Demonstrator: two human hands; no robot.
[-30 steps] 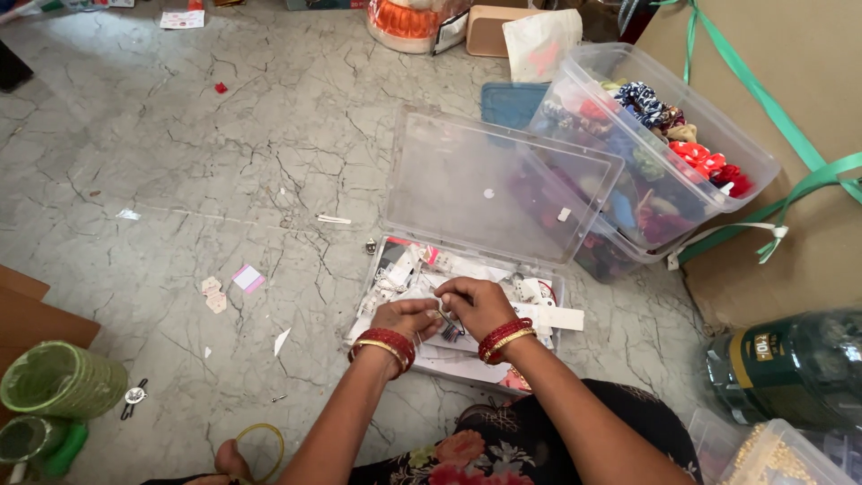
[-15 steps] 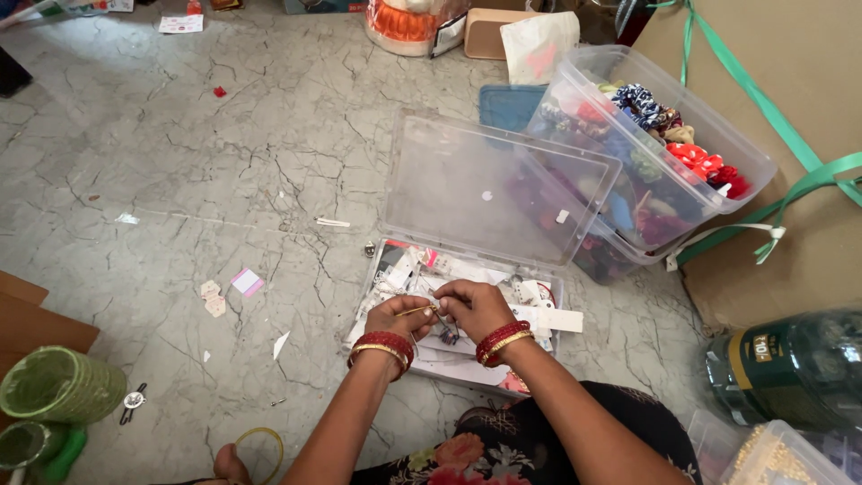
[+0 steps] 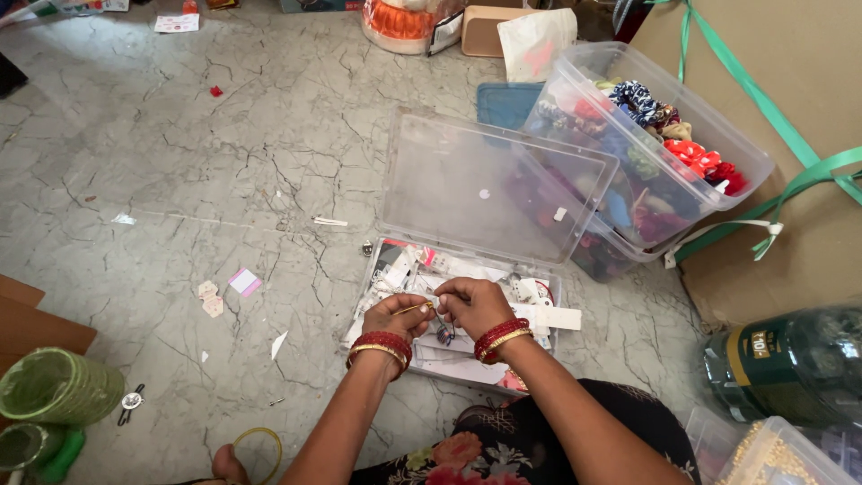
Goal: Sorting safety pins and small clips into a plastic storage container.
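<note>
My left hand (image 3: pixel 398 317) and my right hand (image 3: pixel 473 304) meet over a clear plastic box (image 3: pixel 549 286) that lies open on the floor, its lid (image 3: pixel 494 189) propped up behind. Both hands pinch a small hanging earring (image 3: pixel 437 325): a thin gold wire between the fingertips of both hands and a dark dangling part below. The box is full of white paper cards and small jewellery pieces. Red and gold bangles sit on both wrists.
A big clear tub (image 3: pixel 660 153) of coloured scrunchies stands behind the box, next to a cardboard carton (image 3: pixel 790 135) with green ribbon. Stacks of green bangles (image 3: pixel 56 386) lie at the left, a yellow bangle (image 3: pixel 259 446) near my foot, a plastic jar (image 3: pixel 790 364) at the right. Paper scraps litter the marble floor.
The hands have lifted slightly off the cards and drawn the gold wire out between the fingertips, so the earring now dangles below them.
</note>
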